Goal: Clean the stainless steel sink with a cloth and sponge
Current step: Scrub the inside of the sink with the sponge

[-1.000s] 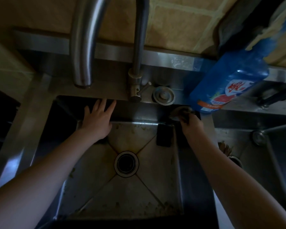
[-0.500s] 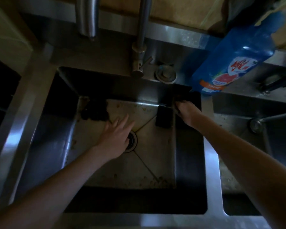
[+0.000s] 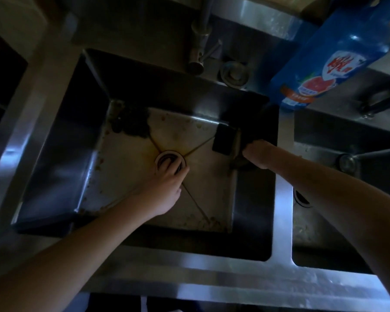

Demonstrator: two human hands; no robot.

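The place is dim, and a steel sink (image 3: 283,199) with two basins fills the view. The floor of the left basin is stained, with brown crumbs (image 3: 208,221) along its edges. From the drain (image 3: 160,157) in the middle of that basin, a dark lump (image 3: 133,124) lies in the corner at 10 o'clock, and a dark sponge (image 3: 223,141) stands against the right wall at 2 o'clock. Behind the basin, at 12 o'clock, there is the tap (image 3: 199,46), and at 1 o'clock a blue bottle (image 3: 338,52) stands on the ledge. The left arm comes in from 7 o'clock, and the left hand (image 3: 164,188) lies flat, its fingers (image 3: 169,165) stretched out, the tips resting on the drain ring. The right arm comes from 4 o'clock; the right hand (image 3: 258,154) is at 3 o'clock of the drain, by the right wall and just beside the sponge, its fingers curled round a dull cloth (image 3: 238,164), which is mostly hidden under the fist.
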